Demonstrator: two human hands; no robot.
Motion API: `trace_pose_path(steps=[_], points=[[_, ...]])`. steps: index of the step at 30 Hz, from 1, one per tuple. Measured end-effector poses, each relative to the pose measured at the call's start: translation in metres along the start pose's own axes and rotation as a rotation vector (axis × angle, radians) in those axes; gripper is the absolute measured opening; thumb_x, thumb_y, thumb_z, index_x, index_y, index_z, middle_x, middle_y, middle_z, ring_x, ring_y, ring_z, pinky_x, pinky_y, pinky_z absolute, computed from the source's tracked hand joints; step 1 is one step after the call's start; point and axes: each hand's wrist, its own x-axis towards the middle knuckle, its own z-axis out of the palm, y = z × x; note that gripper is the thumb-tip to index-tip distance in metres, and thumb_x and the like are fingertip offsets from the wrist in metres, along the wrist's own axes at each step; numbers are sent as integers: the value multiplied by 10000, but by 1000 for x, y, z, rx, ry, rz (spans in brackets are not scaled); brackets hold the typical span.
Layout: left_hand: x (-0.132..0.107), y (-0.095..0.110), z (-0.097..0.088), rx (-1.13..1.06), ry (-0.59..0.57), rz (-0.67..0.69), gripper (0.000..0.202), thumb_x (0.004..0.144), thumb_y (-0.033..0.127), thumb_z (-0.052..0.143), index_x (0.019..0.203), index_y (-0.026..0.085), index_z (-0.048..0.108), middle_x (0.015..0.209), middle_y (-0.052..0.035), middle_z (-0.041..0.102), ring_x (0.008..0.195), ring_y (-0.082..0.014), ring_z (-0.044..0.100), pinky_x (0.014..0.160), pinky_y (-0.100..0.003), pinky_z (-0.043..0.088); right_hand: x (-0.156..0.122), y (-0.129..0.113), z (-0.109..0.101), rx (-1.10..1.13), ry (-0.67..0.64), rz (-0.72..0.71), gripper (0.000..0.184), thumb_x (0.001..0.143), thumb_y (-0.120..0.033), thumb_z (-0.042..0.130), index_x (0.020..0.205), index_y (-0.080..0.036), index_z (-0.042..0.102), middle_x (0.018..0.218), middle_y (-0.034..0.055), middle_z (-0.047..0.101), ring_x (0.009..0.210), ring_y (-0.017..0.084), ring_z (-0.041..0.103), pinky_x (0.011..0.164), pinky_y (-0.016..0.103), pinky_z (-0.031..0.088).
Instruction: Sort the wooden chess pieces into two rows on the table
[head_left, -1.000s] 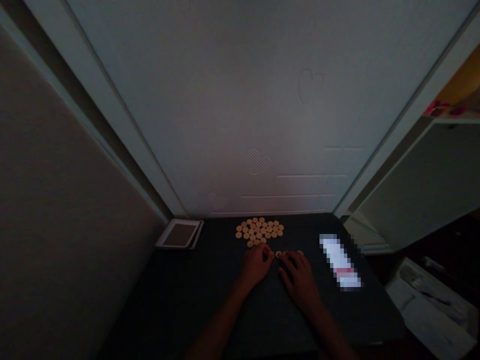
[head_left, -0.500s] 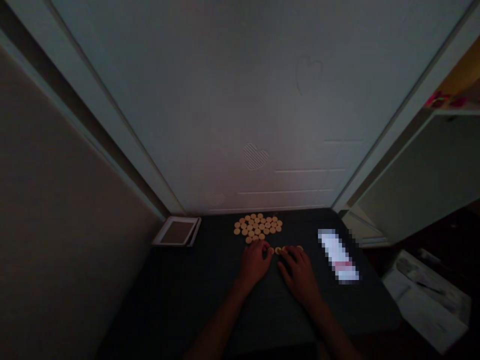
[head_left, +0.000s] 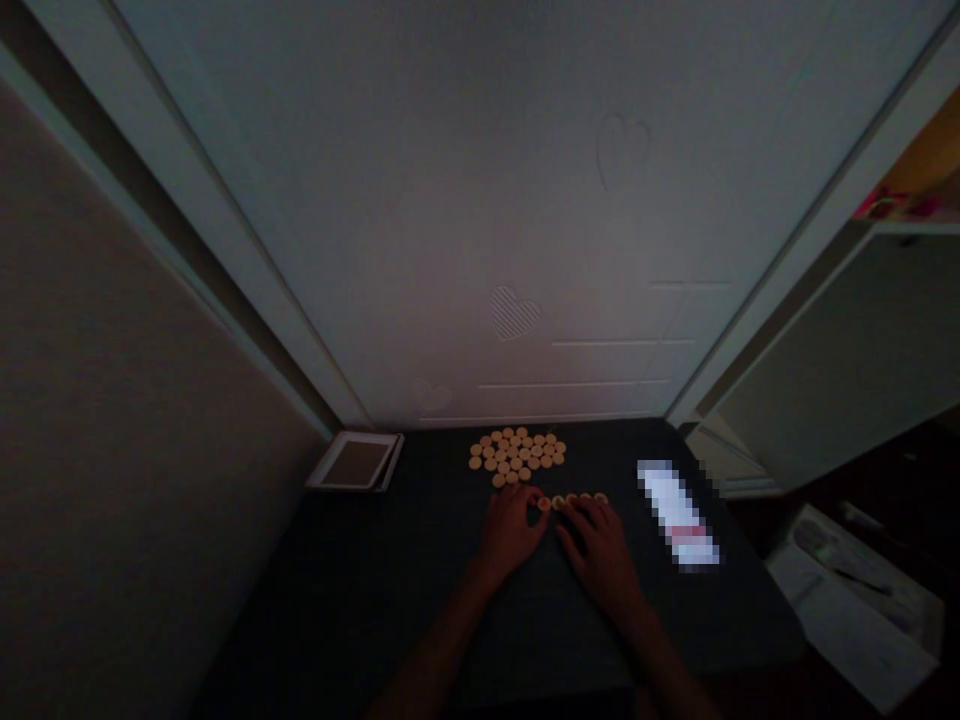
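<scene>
A cluster of several small round tan discs [head_left: 516,455] lies on the dark table [head_left: 420,590] near the wall. A short row of the same discs [head_left: 577,499] runs just in front of my fingertips. My left hand [head_left: 511,528] rests on the table with fingers curled, its fingertips at the disc on the row's left end [head_left: 544,503]. My right hand [head_left: 600,545] lies palm down, fingers stretched toward the row and touching it. The light is dim and the fingertips are hard to read.
A shallow white-rimmed tray [head_left: 354,462] sits at the table's back left. A bright blurred rectangle [head_left: 677,512] lies at the right. A pale wall panel [head_left: 517,230] stands behind. White objects [head_left: 855,600] lie on the floor at right.
Both hands have stayed at the row of discs. The row seems slightly longer on its left end. The view has shifted a little.
</scene>
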Motion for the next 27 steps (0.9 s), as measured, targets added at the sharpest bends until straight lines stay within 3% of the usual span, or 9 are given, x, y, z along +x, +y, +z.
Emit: trace_pose_path(steps=[5, 11, 15, 21, 27], points=[[-1, -6, -11, -55, 31, 38, 218, 897, 282, 625, 1110, 238, 641, 1072, -60, 678, 1029, -251, 619, 907, -384, 460, -1, 1, 0, 2, 19, 19, 368, 960, -319, 582, 1328, -303, 590, 1256, 85, 635, 1223, 321, 554, 1058, 578, 446], [1, -46, -42, 55, 201, 26, 242, 899, 258, 618, 1140, 237, 616, 1165, -67, 643, 1107, -259, 601, 966, -413, 473, -4, 3, 3, -26, 47, 33, 339, 959, -303, 582, 1294, -263, 611, 1262, 100, 629, 1231, 319, 546, 1038, 554, 462], [4, -64, -45, 125, 213, 57, 220, 908, 261, 610, 1126, 238, 630, 1154, -62, 652, 1105, -263, 604, 971, -434, 481, -4, 3, 3, -39, 38, 1, 335, 956, -306, 590, 1286, -257, 619, 1279, 96, 629, 1242, 314, 543, 1059, 549, 445], [10, -61, -34, 128, 204, 91, 122, 905, 231, 603, 1009, 245, 665, 1087, -50, 686, 1055, -261, 619, 955, -430, 486, -3, 0, 1, -23, 31, -14, 313, 942, -297, 608, 1252, -270, 643, 1247, 85, 655, 1204, 298, 580, 1030, 522, 477], [-1, -57, -48, 49, 145, 87, 102, 890, 206, 587, 959, 230, 658, 1018, -57, 687, 995, -250, 631, 911, -397, 500, -3, -1, 0, 3, 62, -9, 333, 931, -272, 625, 1264, -274, 635, 1237, 89, 656, 1192, 305, 589, 1010, 534, 488]])
